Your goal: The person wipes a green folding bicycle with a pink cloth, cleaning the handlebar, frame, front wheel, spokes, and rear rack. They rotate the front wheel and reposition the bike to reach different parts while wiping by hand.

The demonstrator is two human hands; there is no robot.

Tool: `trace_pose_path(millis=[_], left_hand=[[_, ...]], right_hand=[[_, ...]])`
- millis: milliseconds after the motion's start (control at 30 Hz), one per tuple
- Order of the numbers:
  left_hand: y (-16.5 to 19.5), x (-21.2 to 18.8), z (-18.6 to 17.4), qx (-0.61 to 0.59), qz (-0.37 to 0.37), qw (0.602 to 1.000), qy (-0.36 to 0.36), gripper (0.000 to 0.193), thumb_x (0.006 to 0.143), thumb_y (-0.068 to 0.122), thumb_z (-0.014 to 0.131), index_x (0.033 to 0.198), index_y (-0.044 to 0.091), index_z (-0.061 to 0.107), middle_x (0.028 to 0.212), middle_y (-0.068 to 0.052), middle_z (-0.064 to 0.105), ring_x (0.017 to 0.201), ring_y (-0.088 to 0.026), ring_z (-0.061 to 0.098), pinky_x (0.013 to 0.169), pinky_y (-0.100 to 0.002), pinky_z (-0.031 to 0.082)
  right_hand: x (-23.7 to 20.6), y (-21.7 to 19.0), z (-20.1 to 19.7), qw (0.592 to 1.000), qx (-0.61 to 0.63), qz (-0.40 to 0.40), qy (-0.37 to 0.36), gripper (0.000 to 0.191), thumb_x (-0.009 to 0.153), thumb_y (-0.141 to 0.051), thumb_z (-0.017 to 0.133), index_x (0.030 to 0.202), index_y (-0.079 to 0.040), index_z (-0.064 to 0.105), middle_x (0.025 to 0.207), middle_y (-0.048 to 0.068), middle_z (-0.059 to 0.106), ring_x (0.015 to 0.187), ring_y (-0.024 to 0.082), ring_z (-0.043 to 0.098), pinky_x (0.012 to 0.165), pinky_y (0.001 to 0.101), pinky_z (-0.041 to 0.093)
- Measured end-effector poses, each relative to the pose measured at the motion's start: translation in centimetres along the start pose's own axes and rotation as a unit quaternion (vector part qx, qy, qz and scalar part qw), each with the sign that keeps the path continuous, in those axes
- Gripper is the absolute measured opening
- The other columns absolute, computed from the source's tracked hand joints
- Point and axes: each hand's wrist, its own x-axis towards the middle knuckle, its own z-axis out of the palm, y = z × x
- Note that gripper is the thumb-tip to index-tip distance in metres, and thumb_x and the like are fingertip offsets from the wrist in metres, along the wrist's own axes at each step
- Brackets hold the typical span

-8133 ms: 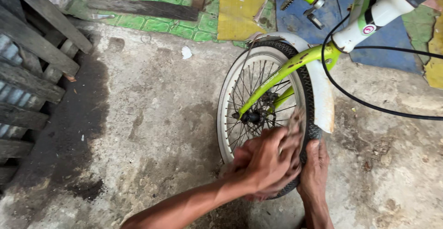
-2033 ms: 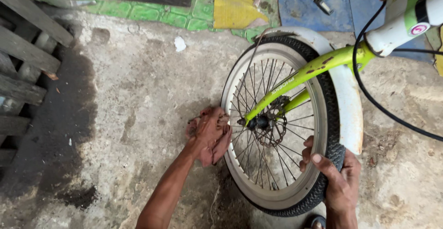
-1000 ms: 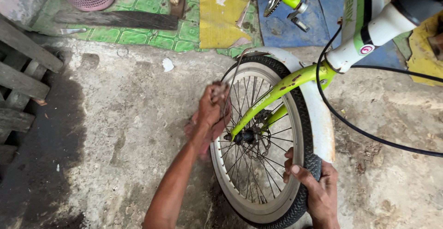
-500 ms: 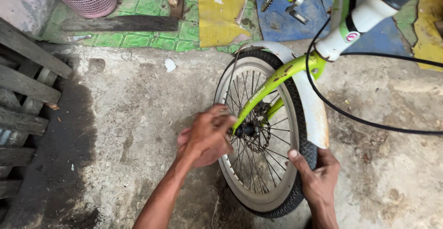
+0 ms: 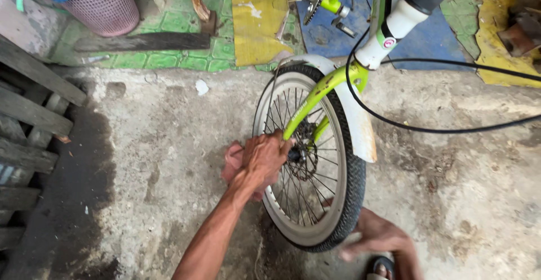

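Left hand (image 5: 264, 161) at wheel hub (image 5: 297, 156), fingertips hidden.

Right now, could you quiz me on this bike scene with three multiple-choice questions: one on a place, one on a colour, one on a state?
1. Where is the left hand?
A. on the handlebar
B. at the wheel hub, with a pink rag under it
C. flat on the floor

2. What colour is the fork?
A. lime green
B. red
C. black

3. How does the wheel stand?
A. lying flat, off the bike
B. upright, mounted in the fork
C. hanging from a hook

Answers:
1 B, its fingers close at the hub.
2 A, the blade running down to the hub is lime green.
3 B, the tyre meets the concrete floor near the right hand.
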Motion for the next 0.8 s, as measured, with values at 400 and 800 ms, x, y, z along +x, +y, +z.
trace_pose_path(millis=[400,800], left_hand=[[0.3,0.8,-0.9,0.046,0.037,0.996,0.061,0.035,0.093,0.037,0.068,0.087,0.002,0.071,0.056,-0.010,0.063,0.043,-0.021,0.054,0.044,-0.041,0.046],[0.2,0.7,-1.8,0.015,0.003,1.000,0.014,0.035,0.100,0.034,0.062,0.092,0.001,0.070,0.053,-0.008,0.061,0.037,-0.016,0.050,0.034,-0.035,0.040]], right_hand=[[2.7,3.6,-0.2,0.906,0.013,-0.097,0.413,0.052,0.103,-0.043,0.068,0.099,0.009,0.067,0.089,0.028,0.057,0.075,0.037,0.048,0.073,0.0497,0.045],[1.1,-4.9,0.7,0.921,-0.041,-0.084,0.378,0.035,0.086,-0.030,0.075,0.103,0.000,0.079,0.081,0.014,0.082,0.063,0.023,0.080,0.059,0.0395,0.060]])
